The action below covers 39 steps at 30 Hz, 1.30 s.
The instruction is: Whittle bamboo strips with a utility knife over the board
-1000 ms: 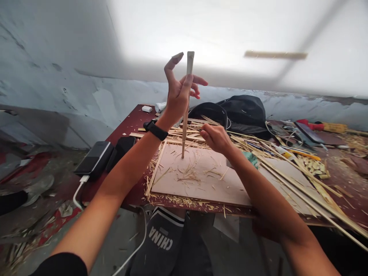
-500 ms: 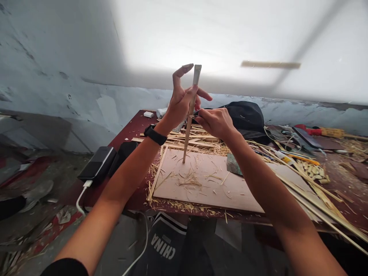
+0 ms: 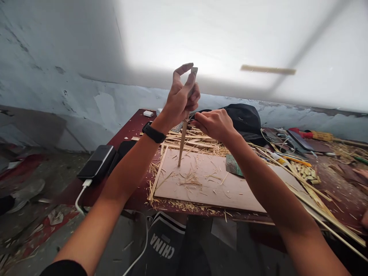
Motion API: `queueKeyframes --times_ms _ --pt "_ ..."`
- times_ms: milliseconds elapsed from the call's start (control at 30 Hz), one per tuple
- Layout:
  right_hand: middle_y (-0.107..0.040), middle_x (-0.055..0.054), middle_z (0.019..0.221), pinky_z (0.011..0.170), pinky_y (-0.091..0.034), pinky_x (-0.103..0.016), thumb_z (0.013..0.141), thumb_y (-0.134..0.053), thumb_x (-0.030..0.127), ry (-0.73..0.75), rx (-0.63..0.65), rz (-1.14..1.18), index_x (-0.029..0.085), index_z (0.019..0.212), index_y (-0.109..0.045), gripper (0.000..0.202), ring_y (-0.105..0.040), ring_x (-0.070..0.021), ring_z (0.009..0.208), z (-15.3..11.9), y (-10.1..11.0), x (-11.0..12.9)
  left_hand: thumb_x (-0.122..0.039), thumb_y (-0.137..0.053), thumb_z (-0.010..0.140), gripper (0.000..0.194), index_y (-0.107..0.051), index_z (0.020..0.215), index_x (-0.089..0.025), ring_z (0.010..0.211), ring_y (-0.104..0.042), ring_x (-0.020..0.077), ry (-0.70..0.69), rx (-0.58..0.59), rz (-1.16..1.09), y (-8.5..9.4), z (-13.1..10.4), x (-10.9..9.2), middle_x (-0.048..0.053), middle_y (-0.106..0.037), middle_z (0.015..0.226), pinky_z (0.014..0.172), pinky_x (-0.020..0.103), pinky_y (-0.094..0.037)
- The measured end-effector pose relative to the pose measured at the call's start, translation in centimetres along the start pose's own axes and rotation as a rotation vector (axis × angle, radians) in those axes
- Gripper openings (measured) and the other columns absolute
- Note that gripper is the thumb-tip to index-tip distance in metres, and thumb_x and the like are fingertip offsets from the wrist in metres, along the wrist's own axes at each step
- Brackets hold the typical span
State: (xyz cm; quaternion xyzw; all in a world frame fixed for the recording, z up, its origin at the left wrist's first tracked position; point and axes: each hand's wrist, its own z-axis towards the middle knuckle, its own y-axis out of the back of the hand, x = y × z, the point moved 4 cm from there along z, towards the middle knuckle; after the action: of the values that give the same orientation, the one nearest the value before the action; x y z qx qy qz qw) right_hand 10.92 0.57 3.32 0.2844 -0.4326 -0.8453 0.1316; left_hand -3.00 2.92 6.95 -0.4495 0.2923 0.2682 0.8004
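Note:
A flat, tapered bamboo strip (image 3: 183, 142) stands nearly upright, slightly tilted, its narrow lower end at the wooden board (image 3: 212, 193). My left hand (image 3: 181, 97) is closed round the strip's upper part, thumb along it and the index finger bent up beside the top end. Close on the right, my right hand (image 3: 217, 122) is closed, its fingertips by the strip just below the left hand. A small dark piece of what it grips shows at the strip; the rest is hidden, so I cannot tell what it is. Thin shavings (image 3: 192, 179) lie on the board.
Split bamboo strips (image 3: 198, 142) lie behind the board, near a black bag (image 3: 244, 119). A power bank (image 3: 96, 163) with a white cable sits at the left table edge. Long strips (image 3: 324, 214) and short bamboo pieces (image 3: 304, 172) are at right. Another person's hand (image 3: 362, 176) shows at the right edge.
My left hand's fingers have curled in round the strip, where some were stretched out before. The strip's lower end has shifted slightly left and down. Another person's hand has come into view at right.

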Motion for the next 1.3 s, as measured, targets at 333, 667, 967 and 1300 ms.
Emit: queueKeyframes --times_ms 333,667,967,1300 --pt "-0.064 -0.003 0.07 0.062 -0.017 -0.036 0.114 -0.014 0.061 -0.097 0.094 -0.063 0.023 0.1 -0.066 0.067 -0.035 -0.0147 0.054 -0.6 0.8 0.8 -0.037 -0.067 0.109 0.021 -0.064 0.129 -0.03 0.037 -0.039 0.0056 0.148 0.017 -0.126 0.3 -0.3 -0.5 -0.01 -0.039 0.057 0.036 0.015 -0.027" --pt "-0.058 -0.004 0.07 0.065 -0.021 -0.037 0.113 -0.016 0.064 -0.098 0.187 0.138 0.023 0.107 -0.067 0.065 -0.039 -0.0165 0.057 -0.3 1.0 0.8 -0.036 -0.054 0.114 0.012 -0.064 0.115 -0.03 0.042 -0.028 0.0078 0.027 0.231 -0.027 0.2 -0.6 -1.0 -0.008 -0.031 0.062 0.038 0.018 -0.022" --pt "-0.068 -0.008 0.075 0.065 -0.025 -0.037 0.114 -0.026 0.061 0.015 0.308 0.096 0.023 0.116 -0.071 0.059 -0.047 -0.0165 0.057 -1.6 0.2 1.3 -0.047 -0.063 0.11 0.013 -0.066 0.112 -0.034 0.047 -0.024 0.0095 -0.01 0.204 0.075 0.5 -0.6 -1.0 -0.005 -0.035 0.06 0.04 0.021 -0.021" --pt "-0.074 -0.008 0.08 0.062 -0.023 -0.033 0.113 -0.041 0.059 0.183 0.498 0.121 0.023 0.112 -0.072 0.048 -0.054 -0.0154 0.06 -6.1 -5.3 4.5 -0.042 -0.058 0.113 0.016 -0.07 0.109 -0.033 0.036 -0.03 0.0053 -0.025 0.16 -0.01 1.0 0.0 -0.9 -0.008 -0.036 0.056 0.035 0.016 -0.022"
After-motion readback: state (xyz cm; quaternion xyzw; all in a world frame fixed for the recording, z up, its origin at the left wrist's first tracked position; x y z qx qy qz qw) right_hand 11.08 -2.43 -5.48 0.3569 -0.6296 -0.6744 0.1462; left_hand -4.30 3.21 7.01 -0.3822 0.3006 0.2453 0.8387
